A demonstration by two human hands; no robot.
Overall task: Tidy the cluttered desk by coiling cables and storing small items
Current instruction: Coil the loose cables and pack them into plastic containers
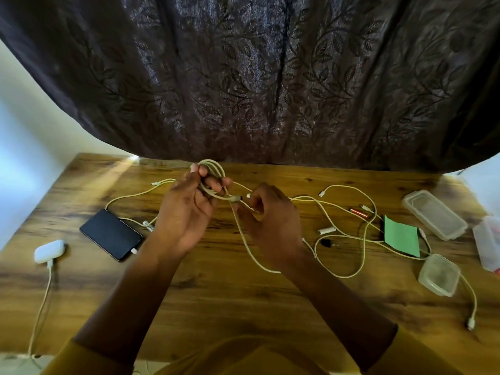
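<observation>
My left hand (186, 209) holds a coil of white cable (213, 175) above the wooden desk (216, 301), fingers curled through the loops. My right hand (273, 223) pinches the same cable's loose strand just beside the coil, near a white plug (236, 198). The strand's tail (257, 262) hangs down to the desk and passes under my right wrist. More white cables (362, 239) lie tangled to the right.
A black phone (111, 234) and a white earbud case (50, 251), each with a cable plugged in, lie on the left. On the right lie a green card (401, 236), a red battery (359, 212), small adapters (327, 230), and clear plastic containers (435, 215) (439, 274). A dark curtain (257, 77) hangs behind.
</observation>
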